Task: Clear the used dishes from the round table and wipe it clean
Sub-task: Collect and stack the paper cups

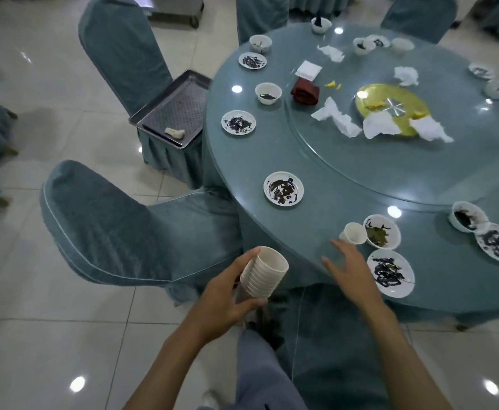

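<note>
My left hand [227, 294] grips a stack of white cups [261, 275] held off the near edge of the round table [331, 179]. My right hand [350, 267] hovers with fingers spread just short of a single white cup [354, 233] that stands by a dirty bowl [382, 231]. A smeared plate [391, 273] lies to the right of that hand. Several more soiled plates [283, 188] and bowls [268, 93] ring the table's edge.
Crumpled napkins [340, 119] and a red cloth [305, 90] lie on the glass turntable [360, 161] around a gold centre disc [390, 99]. A metal tray [172, 110] holding a rag [174, 132] rests on a covered chair. Another covered chair [118, 226] stands left of me.
</note>
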`<state>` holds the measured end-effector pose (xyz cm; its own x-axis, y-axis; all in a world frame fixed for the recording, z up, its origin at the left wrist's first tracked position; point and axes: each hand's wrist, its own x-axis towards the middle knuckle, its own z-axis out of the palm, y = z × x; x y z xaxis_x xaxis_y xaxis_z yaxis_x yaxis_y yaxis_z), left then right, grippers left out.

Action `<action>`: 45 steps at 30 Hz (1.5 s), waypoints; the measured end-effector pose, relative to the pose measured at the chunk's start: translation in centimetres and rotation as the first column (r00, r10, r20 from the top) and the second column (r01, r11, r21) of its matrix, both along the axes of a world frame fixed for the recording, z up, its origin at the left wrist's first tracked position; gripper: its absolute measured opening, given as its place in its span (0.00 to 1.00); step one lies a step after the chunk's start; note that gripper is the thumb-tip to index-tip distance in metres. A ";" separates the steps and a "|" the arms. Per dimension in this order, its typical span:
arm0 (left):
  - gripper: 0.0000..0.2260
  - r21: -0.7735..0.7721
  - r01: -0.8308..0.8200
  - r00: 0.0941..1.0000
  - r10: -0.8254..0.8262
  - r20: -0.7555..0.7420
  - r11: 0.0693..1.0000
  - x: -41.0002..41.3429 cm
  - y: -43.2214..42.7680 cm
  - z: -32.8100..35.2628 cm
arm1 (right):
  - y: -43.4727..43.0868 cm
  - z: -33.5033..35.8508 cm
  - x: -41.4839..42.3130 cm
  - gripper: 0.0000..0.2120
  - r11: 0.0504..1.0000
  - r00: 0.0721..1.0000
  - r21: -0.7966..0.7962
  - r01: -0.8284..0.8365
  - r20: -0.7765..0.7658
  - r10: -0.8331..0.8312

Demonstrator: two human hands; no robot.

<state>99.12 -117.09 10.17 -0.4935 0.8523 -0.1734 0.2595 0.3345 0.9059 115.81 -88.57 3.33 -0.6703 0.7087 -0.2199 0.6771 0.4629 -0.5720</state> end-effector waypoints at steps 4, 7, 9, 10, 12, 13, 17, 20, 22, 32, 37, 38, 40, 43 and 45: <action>0.39 -0.048 0.052 0.999 -0.053 -0.013 0.997 -3.5 3.9 -0.2 | 6.6 -4.2 -0.1 0.32 0.985 0.991 0.146 0.086 0.084 -0.100; 0.38 -0.076 0.062 0.998 -0.064 -0.017 0.995 -5.8 7.1 -0.4 | 9.5 -6.4 -0.4 0.36 0.980 0.982 0.172 0.096 0.144 -0.122; 0.39 -0.094 0.080 0.996 -0.083 -0.031 0.992 -7.2 9.2 -0.6 | 10.5 -7.7 -0.7 0.36 0.984 0.979 0.154 0.093 0.168 -0.118; 0.39 -0.102 0.091 0.995 -0.096 -0.039 0.991 -7.8 10.2 -0.7 | 10.7 -8.1 -0.8 0.36 0.985 0.979 0.141 0.099 0.163 -0.121; 0.39 -0.121 0.106 0.992 -0.114 -0.053 0.987 -8.9 12.0 -0.9 | 11.0 -8.6 -1.0 0.34 0.983 0.982 0.132 0.129 0.121 -0.145; 0.39 -0.127 0.112 0.991 -0.120 -0.059 0.986 -9.3 12.7 -0.9 | 11.1 -8.6 -1.2 0.32 0.978 0.983 0.145 0.150 0.088 -0.164; 0.40 -0.145 0.138 0.988 -0.147 -0.054 0.980 -10.7 14.6 -1.2 | 11.8 -7.9 -1.9 0.25 0.953 0.979 0.240 0.186 0.034 -0.200; 0.40 -0.143 0.132 0.989 -0.140 -0.046 0.981 -11.3 14.9 -1.2 | 12.1 -6.5 -3.1 0.25 0.956 0.975 0.194 0.221 -0.021 -0.221; 0.40 -0.141 0.108 0.992 -0.117 -0.054 0.984 -11.8 14.6 -1.0 | 11.9 -5.0 -4.4 0.27 0.964 0.968 0.109 0.242 -0.090 -0.233; 0.40 -0.128 0.013 0.998 -0.021 -0.061 0.992 -16.2 7.3 0.1 | 2.8 5.3 -17.8 0.24 0.862 0.839 -0.507 -0.029 -0.480 -0.254; 0.40 -0.065 -0.026 0.997 0.022 -0.071 0.998 -19.5 0.5 -0.2 | -5.7 7.3 -23.6 0.24 0.826 0.815 -0.530 -0.193 -0.556 -0.166; 0.40 -0.049 -0.020 0.998 0.017 -0.065 0.999 -20.4 -1.2 -0.3 | -7.7 7.5 -24.7 0.24 0.825 0.814 -0.526 -0.210 -0.561 -0.151; 0.41 -0.026 0.000 0.998 -0.002 -0.064 1.000 -22.2 -4.0 -0.2 | -11.4 8.0 -26.5 0.25 0.824 0.810 -0.514 -0.236 -0.573 -0.125; 0.41 -0.001 0.045 0.996 -0.045 -0.073 0.999 -24.9 -8.0 0.8 | -16.7 8.9 -29.0 0.25 0.842 0.809 -0.482 -0.244 -0.579 -0.097; 0.41 0.023 0.051 0.997 -0.050 -0.065 0.998 -26.8 -11.5 1.8 | -20.7 9.9 -31.1 0.24 0.842 0.806 -0.476 -0.254 -0.585 -0.089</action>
<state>72.34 -128.58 11.97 -0.4592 0.8800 -0.1214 0.3338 0.2976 0.8944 84.74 -109.28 13.20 -0.8376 0.5389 -0.0896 0.1224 0.0253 -0.9922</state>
